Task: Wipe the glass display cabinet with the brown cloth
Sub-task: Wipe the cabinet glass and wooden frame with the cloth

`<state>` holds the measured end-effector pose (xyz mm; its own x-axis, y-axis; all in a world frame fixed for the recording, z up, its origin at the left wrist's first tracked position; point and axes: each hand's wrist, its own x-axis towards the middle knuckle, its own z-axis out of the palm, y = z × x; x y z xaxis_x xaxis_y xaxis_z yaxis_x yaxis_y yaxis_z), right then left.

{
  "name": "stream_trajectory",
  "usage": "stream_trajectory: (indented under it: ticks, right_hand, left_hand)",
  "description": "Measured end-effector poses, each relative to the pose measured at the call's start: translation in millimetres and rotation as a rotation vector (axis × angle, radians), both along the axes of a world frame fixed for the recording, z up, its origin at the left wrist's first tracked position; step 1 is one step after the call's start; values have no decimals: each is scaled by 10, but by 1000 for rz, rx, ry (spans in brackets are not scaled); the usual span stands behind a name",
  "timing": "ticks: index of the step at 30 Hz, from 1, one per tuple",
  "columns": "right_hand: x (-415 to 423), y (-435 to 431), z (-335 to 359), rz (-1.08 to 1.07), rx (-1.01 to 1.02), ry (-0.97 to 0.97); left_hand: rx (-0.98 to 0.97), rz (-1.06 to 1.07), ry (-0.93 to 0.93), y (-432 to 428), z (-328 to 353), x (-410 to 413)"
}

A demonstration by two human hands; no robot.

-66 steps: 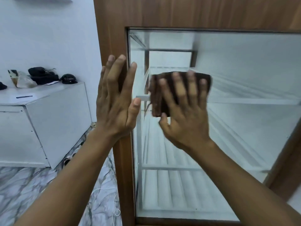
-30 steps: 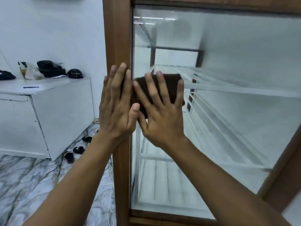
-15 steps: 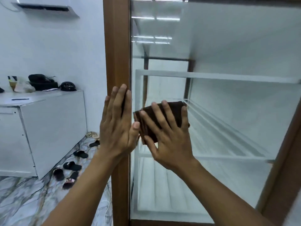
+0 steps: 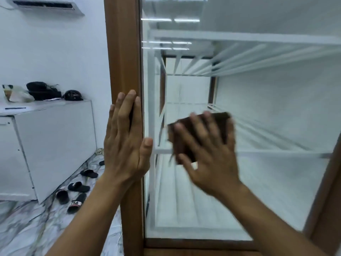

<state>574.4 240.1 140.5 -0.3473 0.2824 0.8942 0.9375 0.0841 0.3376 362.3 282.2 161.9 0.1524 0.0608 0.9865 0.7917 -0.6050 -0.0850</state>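
Note:
The glass display cabinet [image 4: 267, 111] fills the right of the view, with a brown wooden frame [image 4: 122, 52] and white shelves behind the pane. My right hand [image 4: 208, 156] presses the folded brown cloth [image 4: 186, 133] flat against the glass, fingers spread over it; the hand is motion-blurred. My left hand [image 4: 125, 141] lies flat and open against the left wooden post, thumb reaching onto the glass edge. It holds nothing.
A low white cabinet [image 4: 46, 137] stands at the left with dark items [image 4: 44, 90] on top. Several slippers [image 4: 73, 193] and cables lie on the marble floor beside it. An air conditioner [image 4: 44, 5] hangs high on the white wall.
My right hand has slid the cloth to the right across the glass, away from the left post. The left hand stays on the frame. The view has tilted upward.

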Motion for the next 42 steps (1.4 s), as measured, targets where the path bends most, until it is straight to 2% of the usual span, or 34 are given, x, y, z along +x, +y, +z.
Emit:
stream_trajectory:
  ticks: [3, 5, 7, 9, 12, 14, 17, 18, 21, 23, 25, 28, 31, 32, 34, 37, 40, 42]
  right_hand:
    - [446, -41, 193, -128, 68, 213]
    - [231, 31, 469, -127, 104, 290]
    - [-256, 121, 368, -92, 104, 165]
    - [-572, 160, -176, -24, 62, -4]
    - [-364, 66, -1131, -27, -16, -105]
    - [-42, 5, -1316, -82, 13, -28]
    - [104, 43, -865, -118, 99, 276]
    - [0, 58, -710, -112, 107, 322]
    - [-555, 146, -891, -27, 101, 173]
    - [-765, 129, -1520, 16, 12, 43]
    - [-643, 23, -2135, 22, -63, 10]
    - [-171, -61, -2476, -30, -43, 119]
    - [-152, -38, -2146, -69, -28, 304]
    - [-302, -20, -2049, -57, -34, 299]
    - [-615, 23, -2050, 21, -70, 163]
    - [-678, 10, -2492, 38, -131, 7]
    - [-249, -95, -2768, -32, -117, 142]
    - [79, -149, -2672, -69, -96, 278]
  left_hand:
    - [13, -41, 1, -1, -346, 18]
    - [28, -45, 1, -3, -486, 28]
    - [48, -17, -3, -9, -596, 15]
    - [44, 1, -10, -14, -734, 5]
    - [26, 11, -14, -33, -1096, -2]
    - [16, -1, -5, -31, -1381, -6]
    - [13, -2, 5, -30, -1702, -26]
    - [13, 1, 12, -36, -1775, -26]
    - [28, 10, 26, -53, -1978, -31]
    - [34, 11, 19, -56, -2100, -44]
    - [17, 15, 21, -58, -2192, -63]
    - [8, 21, 20, -43, -2250, -56]
    - [5, 27, 10, -50, -2250, -28]
    - [7, 26, 6, -50, -2253, -26]
    - [20, 25, 0, -49, -2255, -32]
    - [19, 10, 1, -53, -2259, -35]
    - [26, 19, -4, -44, -2272, -26]
    - [23, 34, -1, -40, -2283, -17]
